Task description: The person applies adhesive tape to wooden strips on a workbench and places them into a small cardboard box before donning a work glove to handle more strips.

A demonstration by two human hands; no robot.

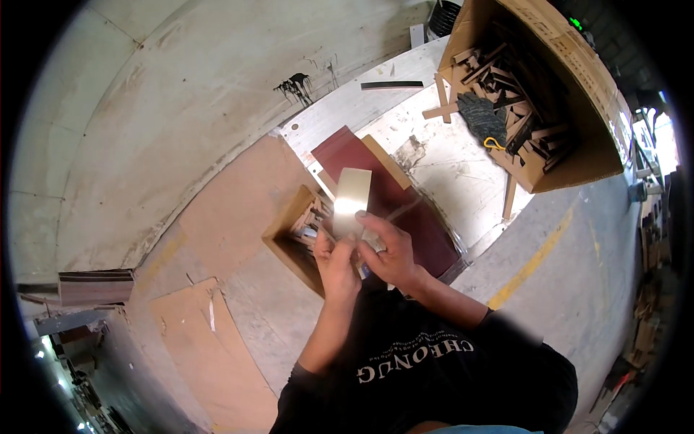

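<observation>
Between my hands is a roll of wide, shiny, pale beige tape, seen mostly edge-on. My left hand grips its near end from the left, with thumb and fingertips drawn together. From the right my right hand reaches to the same end, its fingers bent against the tape and its thumb near my left fingertips. Beneath the roll lies a dark red panel with a brown strip along its far edge. The undersides of my fingers are hidden.
A small open carton with wood offcuts stands at left of the hands. On the white worktop a large carton lies tipped, wood strips spilling out beside a dark grey glove. A black strip lies farther back. Flattened cardboard covers the floor.
</observation>
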